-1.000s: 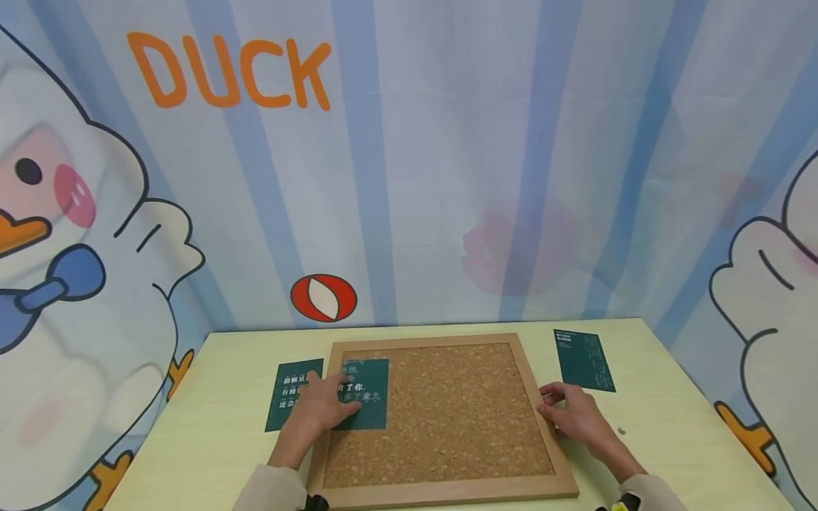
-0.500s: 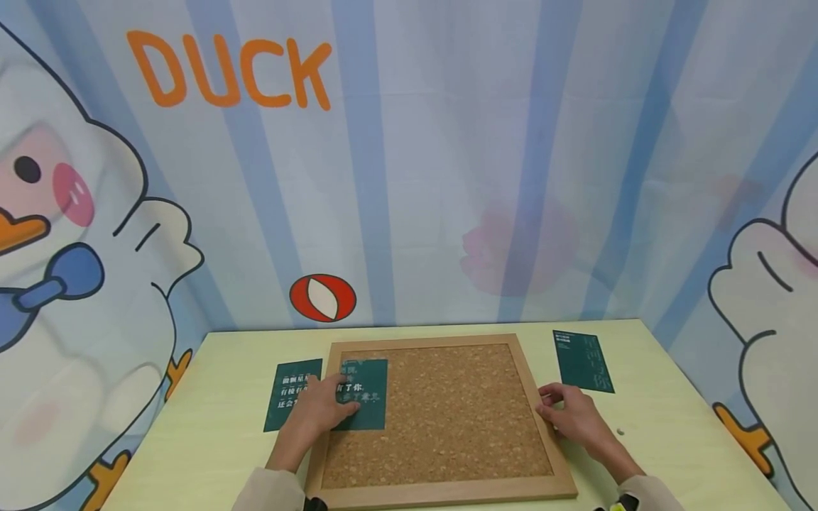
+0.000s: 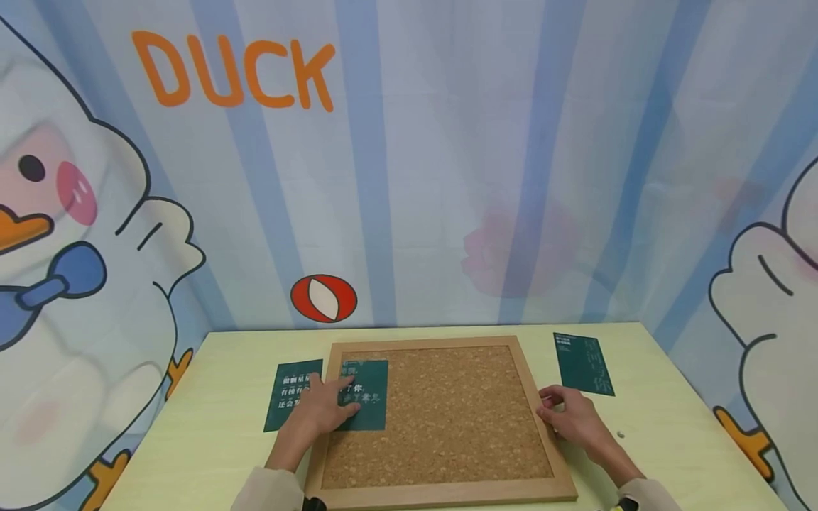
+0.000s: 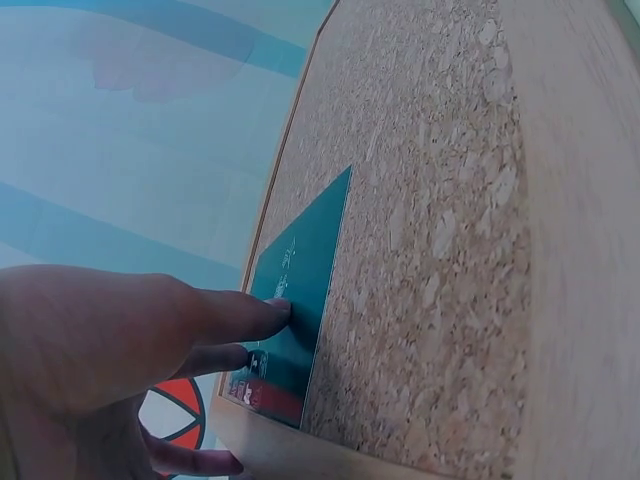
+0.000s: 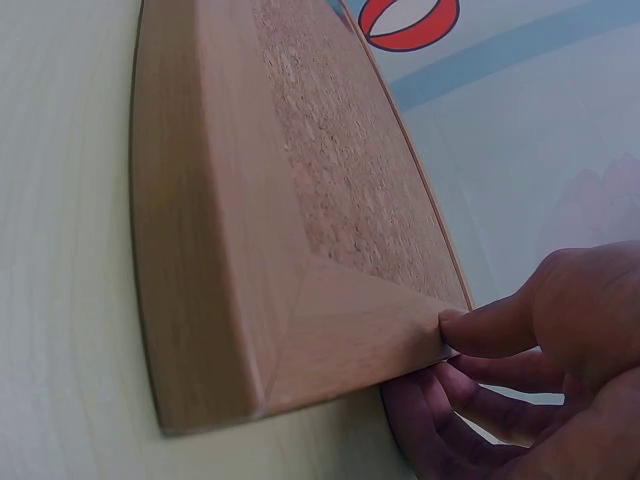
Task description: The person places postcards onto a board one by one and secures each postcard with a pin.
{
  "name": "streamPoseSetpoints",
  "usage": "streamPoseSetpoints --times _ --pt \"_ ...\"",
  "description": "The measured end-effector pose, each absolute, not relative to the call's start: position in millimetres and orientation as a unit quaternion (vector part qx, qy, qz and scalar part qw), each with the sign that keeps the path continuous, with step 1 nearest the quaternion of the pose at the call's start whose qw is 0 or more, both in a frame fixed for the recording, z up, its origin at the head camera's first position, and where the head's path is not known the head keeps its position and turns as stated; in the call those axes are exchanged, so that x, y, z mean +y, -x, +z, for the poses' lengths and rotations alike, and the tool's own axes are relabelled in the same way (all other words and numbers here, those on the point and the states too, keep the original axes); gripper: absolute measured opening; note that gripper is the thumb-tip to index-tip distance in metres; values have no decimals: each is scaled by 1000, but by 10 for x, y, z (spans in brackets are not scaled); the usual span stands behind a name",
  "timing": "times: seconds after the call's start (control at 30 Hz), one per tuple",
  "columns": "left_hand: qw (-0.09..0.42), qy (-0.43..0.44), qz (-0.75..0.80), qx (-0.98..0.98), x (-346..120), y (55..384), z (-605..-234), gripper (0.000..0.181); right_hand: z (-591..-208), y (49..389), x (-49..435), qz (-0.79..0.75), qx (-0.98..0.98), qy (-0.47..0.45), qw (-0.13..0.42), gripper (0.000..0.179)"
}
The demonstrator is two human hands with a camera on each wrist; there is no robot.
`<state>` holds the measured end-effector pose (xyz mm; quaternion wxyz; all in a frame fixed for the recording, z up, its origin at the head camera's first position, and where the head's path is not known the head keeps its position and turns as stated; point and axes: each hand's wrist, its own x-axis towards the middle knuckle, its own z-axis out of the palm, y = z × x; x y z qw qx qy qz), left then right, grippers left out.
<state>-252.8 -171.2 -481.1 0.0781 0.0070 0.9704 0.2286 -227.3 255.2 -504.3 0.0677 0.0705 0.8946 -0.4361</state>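
A cork board (image 3: pixel 460 419) with a light wooden frame lies on the table. On the left part of its cork is a dark green card (image 3: pixel 375 415) with white Chinese characters. My left hand (image 3: pixel 312 411) reaches over the frame's left side, thumb and index finger spread apart with their tips on this card. In the left wrist view the thumb (image 4: pixel 240 315) lies straight on the card's surface. At the opposite side, my right hand (image 3: pixel 575 417) grips the frame's right edge. The right wrist view has its thumb (image 5: pixel 490 330) on top of the wood and curled fingers (image 5: pixel 430 420) against the outer side.
Another green card (image 3: pixel 277 415) lies on the table left of the board, partly behind my left hand. A third green card (image 3: pixel 584 363) lies beyond my right hand. One small roundish object (image 3: pixel 620 434) sits right of that wrist. A printed curtain (image 3: pixel 434 177) stands behind the table.
The left index finger has shifted slightly to the right over the card's characters. The board, the other cards and my right hand stay in place.
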Motion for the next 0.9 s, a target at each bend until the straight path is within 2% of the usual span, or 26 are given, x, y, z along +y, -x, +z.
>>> streamPoseSetpoints --times 0.7,0.9 --pt "80 -3 233 969 -1714 2530 -4832 59 -5055 2258 2543 -437 894 -71 71 32" --pt "84 0 237 968 -1710 2530 -4813 60 -4973 2240 2588 -441 891 -63 87 39"
